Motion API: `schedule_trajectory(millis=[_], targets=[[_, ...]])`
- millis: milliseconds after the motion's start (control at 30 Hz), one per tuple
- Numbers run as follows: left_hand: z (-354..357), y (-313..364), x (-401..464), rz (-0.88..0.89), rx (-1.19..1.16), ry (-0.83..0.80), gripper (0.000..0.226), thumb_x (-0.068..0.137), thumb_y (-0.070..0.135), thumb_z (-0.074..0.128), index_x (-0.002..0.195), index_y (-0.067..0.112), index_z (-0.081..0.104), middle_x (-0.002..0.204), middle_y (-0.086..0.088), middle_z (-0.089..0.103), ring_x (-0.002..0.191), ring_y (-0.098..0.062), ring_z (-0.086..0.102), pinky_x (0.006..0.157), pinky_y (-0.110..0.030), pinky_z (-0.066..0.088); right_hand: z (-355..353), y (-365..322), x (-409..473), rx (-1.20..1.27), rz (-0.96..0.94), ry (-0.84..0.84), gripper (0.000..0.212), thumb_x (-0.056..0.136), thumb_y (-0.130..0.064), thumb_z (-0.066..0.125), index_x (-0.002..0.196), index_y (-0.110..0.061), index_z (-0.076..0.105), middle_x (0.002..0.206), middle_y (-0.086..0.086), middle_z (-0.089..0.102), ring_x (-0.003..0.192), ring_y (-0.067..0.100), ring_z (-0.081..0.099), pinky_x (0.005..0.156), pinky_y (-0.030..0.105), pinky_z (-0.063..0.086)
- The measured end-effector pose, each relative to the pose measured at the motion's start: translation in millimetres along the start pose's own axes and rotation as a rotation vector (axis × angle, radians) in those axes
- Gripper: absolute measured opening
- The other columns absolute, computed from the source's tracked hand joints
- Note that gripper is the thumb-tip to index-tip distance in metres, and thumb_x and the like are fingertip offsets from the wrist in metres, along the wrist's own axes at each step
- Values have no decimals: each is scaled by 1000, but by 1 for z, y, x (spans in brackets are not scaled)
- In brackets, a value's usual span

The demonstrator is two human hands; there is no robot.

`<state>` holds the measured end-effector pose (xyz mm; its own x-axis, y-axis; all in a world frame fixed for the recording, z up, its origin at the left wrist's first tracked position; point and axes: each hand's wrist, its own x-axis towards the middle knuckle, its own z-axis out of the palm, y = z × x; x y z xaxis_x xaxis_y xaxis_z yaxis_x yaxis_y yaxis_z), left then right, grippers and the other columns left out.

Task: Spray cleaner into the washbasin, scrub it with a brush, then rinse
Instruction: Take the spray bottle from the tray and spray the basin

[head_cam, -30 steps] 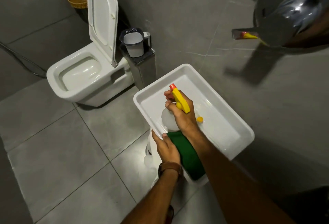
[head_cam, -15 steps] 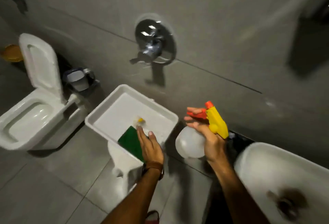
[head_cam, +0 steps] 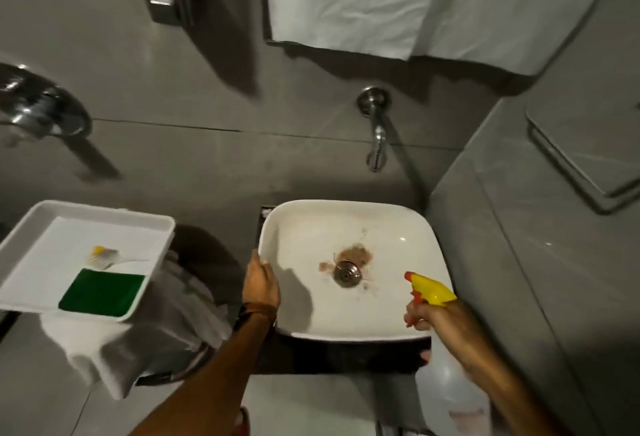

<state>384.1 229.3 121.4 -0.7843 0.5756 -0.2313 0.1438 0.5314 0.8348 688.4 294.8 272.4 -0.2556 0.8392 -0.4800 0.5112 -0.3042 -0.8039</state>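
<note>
showing the washbasin now centred in view, a brown stain beside its drain. the right hand grips the spray bottle, fingers curled on the red trigger, brought from beside the tray to the basin's near right rim, nozzle toward the drain. the left hand, earlier at the green sponge, rests uncurled on the left rim. the brush lies in the tray.

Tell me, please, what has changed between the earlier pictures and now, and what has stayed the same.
The right hand carried the spray bottle rightward from the tray to the washbasin; its nozzle now points toward the drain. The left hand left the tray and rests on the basin's left rim. Unchanged: the right hand grips the bottle; the green pad and brush lie in the tray.
</note>
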Motion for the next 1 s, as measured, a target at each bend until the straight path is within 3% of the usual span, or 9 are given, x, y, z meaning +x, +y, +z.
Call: schedule_trajectory(millis=[100, 233, 367, 467, 567, 667, 767, 900, 1000], targets=[[2, -6, -1, 43, 72, 36, 44, 103, 22, 36, 144, 7, 40, 136, -23, 55, 120, -43, 54, 103, -48, 43, -25, 18, 13, 14, 42, 26, 50, 92, -6, 61, 118, -49, 66, 100, 6, 69, 71, 28, 67, 59, 43, 57], [3, -10, -6, 93, 76, 98, 37, 103, 22, 35, 136, 13, 48, 121, -22, 63, 104, -43, 60, 91, -47, 47, -30, 27, 38, 28, 60, 117, 39, 96, -15, 60, 108, -52, 65, 76, 5, 59, 60, 24, 50, 59, 38, 49], [4, -8, -6, 92, 87, 112, 37, 102, 22, 34, 137, 16, 47, 119, -20, 64, 103, -42, 61, 91, -46, 48, -19, 25, 55, 7, 12, 107, 37, 95, -23, 57, 120, -50, 61, 84, -2, 69, 66, 22, 66, 68, 39, 59], [5, -6, -7, 96, 91, 113, 37, 102, 22, 34, 136, 16, 47, 119, -21, 64, 100, -40, 61, 89, -45, 48, -8, 29, 61, 46, 46, 144, 34, 91, -28, 58, 116, -49, 66, 73, -4, 68, 66, 22, 68, 72, 41, 60], [4, -4, -8, 72, 74, 99, 36, 102, 23, 33, 135, 22, 47, 117, -17, 63, 92, -29, 57, 87, -45, 49, 1, 35, 61, 96, 68, 220, 41, 90, -37, 59, 126, -55, 60, 77, -17, 65, 82, 23, 71, 85, 44, 60], [4, -5, -9, 66, 75, 97, 35, 102, 23, 32, 134, 22, 47, 116, -17, 64, 91, -28, 56, 86, -45, 50, 9, 36, 61, 122, 40, 278, 39, 94, -40, 59, 132, -50, 59, 83, -10, 72, 76, 15, 71, 81, 43, 61], [4, -3, -10, 64, 72, 101, 34, 103, 24, 31, 133, 21, 47, 115, -17, 64, 88, -25, 54, 82, -41, 50, 16, 36, 66, 122, 80, 329, 36, 94, -38, 58, 128, -49, 63, 72, 1, 69, 66, 21, 66, 78, 51, 63], [3, -2, -12, 69, 68, 94, 34, 103, 25, 30, 133, 21, 47, 115, -16, 63, 89, -25, 55, 83, -42, 50, 27, 37, 69, 121, 59, 275, 38, 93, -42, 56, 130, -50, 61, 66, -4, 72, 68, 19, 71, 81, 51, 62], [3, -3, -11, 59, 54, 85, 35, 103, 26, 30, 134, 24, 46, 116, -14, 63, 91, -25, 55, 84, -45, 51, 35, 38, 74, 113, 61, 282, 34, 93, -42, 56, 125, -51, 63, 55, -6, 67, 59, 17, 67, 75, 51, 64]])
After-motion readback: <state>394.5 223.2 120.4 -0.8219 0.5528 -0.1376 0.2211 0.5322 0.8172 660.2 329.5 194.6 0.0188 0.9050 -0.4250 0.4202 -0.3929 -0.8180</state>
